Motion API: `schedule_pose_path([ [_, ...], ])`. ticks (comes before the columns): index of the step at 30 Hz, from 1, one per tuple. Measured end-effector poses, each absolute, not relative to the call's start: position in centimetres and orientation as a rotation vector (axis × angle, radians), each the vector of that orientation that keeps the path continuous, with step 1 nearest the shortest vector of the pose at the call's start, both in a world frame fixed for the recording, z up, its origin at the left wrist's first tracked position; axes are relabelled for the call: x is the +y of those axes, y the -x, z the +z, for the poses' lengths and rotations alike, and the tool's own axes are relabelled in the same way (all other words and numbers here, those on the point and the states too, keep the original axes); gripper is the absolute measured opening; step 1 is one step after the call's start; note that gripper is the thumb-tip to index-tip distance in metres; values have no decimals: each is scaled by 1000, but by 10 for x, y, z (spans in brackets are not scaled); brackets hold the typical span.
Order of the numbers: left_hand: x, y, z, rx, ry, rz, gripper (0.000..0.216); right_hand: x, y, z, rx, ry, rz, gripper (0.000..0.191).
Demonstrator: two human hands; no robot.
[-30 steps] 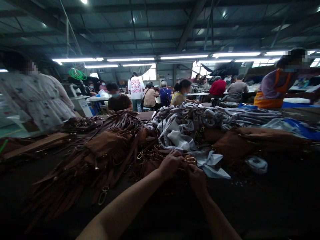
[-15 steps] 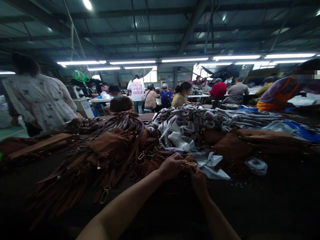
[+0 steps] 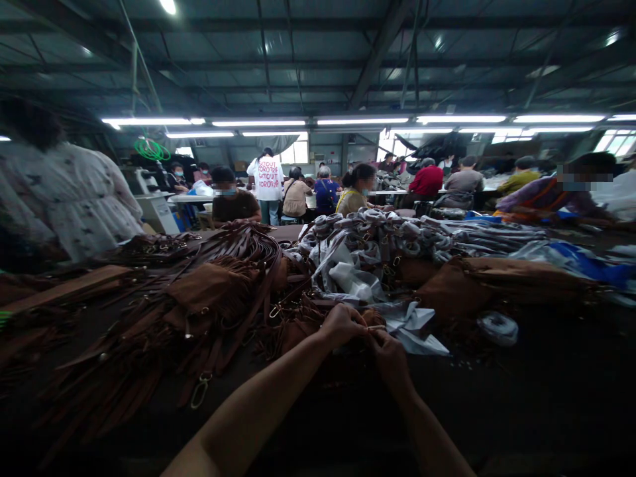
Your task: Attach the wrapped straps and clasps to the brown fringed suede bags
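My left hand and my right hand meet over the dark table, fingers closed and tips almost touching. Between them both pinch a small gold-coloured metal clip, partly covered by the fingers. Brown suede-like material shows just behind it. A brown fringed piece lies beside my left hand. Crumpled clear plastic wrapping sits right behind my right hand. What lies below the hands is too dark to make out.
Brown fringed bags and straps with metal hooks spread to the left. Plastic-wrapped coils are heaped behind. A wrapped coil and more brown bags lie right. Several people work beyond; one person stands left.
The view has shifted slightly. Both hands stay together at the clip, which now shows less between the fingers. The person at the right has leaned further over the table.
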State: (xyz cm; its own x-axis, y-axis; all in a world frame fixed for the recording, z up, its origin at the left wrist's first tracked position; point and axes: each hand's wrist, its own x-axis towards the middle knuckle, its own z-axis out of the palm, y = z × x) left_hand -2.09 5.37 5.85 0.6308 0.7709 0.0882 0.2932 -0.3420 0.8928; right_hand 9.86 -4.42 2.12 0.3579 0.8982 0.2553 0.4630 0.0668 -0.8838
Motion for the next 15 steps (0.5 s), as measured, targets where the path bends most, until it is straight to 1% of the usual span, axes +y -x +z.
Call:
schedule_pose_path([
  [4, 57, 18, 51, 910, -1903, 677, 19, -47, -101, 28, -1310, 1568, 520, 45],
  [7, 52, 19, 53, 960, -1974, 819, 15, -60, -105, 37, -1418, 1732, 313, 37],
  [10, 41, 21, 55, 974, -2257, 1021, 9, -78, -110, 48, -1637, 1952, 107, 26],
  [12, 32, 21, 52, 849, -2559, 1093, 5, -90, -115, 53, -1797, 1983, 84, 20],
  [15, 22, 21, 45, 519, -2906, 1001, 6, -102, -123, 56, -1900, 1984, 100, 21],
])
